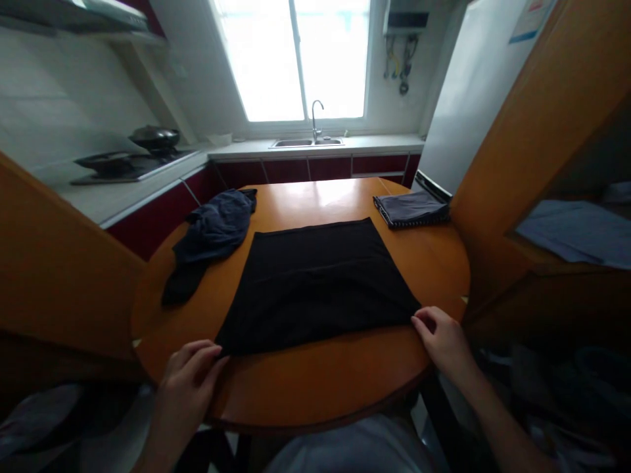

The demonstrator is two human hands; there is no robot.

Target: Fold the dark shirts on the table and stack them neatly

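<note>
A black piece of fabric, perhaps a garment, lies spread out flat on the round wooden table. Its far edge is narrower than its near edge, and a faint crease runs across the middle. My left hand pinches the near left corner between thumb and fingers. At the near right corner, my right hand pinches the fabric in the same way. Both hands are closed, and the near edge is drawn fairly straight between them.
A crumpled dark blue garment lies at the table's left. Folded grey cloth with a patterned edge rests at the back right. Beyond are a counter with a sink, a stove with a wok, and a fridge. Wooden panels flank the table.
</note>
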